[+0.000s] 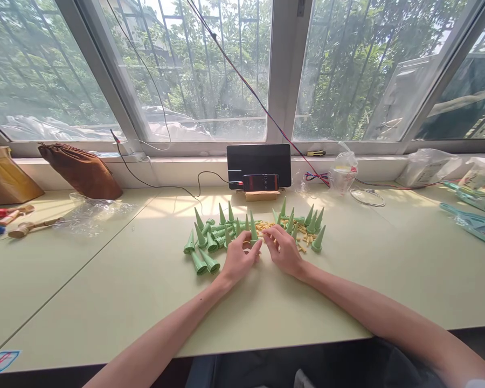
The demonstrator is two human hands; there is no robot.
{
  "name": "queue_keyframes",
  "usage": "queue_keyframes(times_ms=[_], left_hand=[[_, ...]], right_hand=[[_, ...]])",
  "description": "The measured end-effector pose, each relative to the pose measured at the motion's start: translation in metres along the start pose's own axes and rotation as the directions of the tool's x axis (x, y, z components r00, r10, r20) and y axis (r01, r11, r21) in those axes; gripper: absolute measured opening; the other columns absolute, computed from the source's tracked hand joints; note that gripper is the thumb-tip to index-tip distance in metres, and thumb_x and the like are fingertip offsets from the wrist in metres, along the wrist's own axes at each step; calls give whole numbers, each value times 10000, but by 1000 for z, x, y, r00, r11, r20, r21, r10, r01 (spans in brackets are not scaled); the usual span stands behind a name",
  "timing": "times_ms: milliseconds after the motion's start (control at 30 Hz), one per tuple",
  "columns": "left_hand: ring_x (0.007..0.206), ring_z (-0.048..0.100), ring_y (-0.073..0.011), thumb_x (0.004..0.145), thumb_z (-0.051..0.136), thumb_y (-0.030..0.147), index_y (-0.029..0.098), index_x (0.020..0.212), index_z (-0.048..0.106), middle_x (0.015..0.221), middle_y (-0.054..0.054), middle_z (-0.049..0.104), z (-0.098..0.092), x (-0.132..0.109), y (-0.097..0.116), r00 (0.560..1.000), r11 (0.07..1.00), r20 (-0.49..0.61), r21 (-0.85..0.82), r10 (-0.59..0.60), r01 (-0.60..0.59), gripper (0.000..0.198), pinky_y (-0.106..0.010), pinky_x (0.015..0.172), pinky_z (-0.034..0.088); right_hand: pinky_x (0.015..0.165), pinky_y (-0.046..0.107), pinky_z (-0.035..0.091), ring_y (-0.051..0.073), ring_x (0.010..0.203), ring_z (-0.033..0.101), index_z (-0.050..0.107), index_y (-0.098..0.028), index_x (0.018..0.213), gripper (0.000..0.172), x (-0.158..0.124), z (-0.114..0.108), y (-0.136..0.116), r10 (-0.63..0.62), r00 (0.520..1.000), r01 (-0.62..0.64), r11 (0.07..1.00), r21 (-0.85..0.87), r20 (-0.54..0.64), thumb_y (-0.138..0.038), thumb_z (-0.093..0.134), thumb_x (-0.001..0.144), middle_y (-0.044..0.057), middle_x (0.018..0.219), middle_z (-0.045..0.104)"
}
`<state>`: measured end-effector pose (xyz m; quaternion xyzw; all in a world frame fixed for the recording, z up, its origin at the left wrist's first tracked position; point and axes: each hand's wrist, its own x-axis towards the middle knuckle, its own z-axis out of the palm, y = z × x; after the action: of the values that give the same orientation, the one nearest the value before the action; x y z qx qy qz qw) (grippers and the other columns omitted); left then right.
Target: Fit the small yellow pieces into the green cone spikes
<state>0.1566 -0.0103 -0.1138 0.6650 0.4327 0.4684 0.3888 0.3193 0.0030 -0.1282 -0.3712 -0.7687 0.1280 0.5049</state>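
Note:
Several green cone-shaped plastic pieces [210, 237] stand upright or lie on their sides on the pale green table [117, 285]. Among them lies a scatter of small yellow pieces [303, 237]. My left hand [239, 260] rests on the table with its fingers curled at the edge of the pile, pinching near a green cone [253, 230]. My right hand [282, 249] sits beside it, fingers bent and pressed together over the yellow pieces. What either hand holds is too small to make out.
A dark tablet [258, 164] stands behind a phone [260, 182] on a wooden stand at the windowsill. A brown pouch [83, 170], wooden toys [16, 221] and clear plastic wrap [91, 213] lie at left. Plastic bags [428, 166] and teal packets [475, 223] lie at right.

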Motion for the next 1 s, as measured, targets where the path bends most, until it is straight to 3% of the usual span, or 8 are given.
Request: queue_keyframes(times_ms=[467, 1000], left_hand=[[774, 657, -181, 826, 641, 400, 175, 968, 616, 903, -52, 647, -1, -1, 5, 999, 997, -36, 71, 24, -21, 267, -307, 675, 580], [730, 628, -161, 835, 620, 423, 173, 967, 611, 899, -52, 634, -2, 1, 1, 999, 993, -30, 108, 45, -41, 282, -305, 668, 572]], right_hand=[[551, 253, 477, 151, 713, 562, 575, -216, 1003, 145, 0, 0, -1, -21, 999, 22, 999, 33, -32, -239, 435, 977, 53, 895, 589], [516, 235, 469, 137, 667, 554, 574, -207, 965, 110, 0, 0, -1, -40, 996, 46, 997, 68, -80, -219, 466, 953, 43, 835, 593]])
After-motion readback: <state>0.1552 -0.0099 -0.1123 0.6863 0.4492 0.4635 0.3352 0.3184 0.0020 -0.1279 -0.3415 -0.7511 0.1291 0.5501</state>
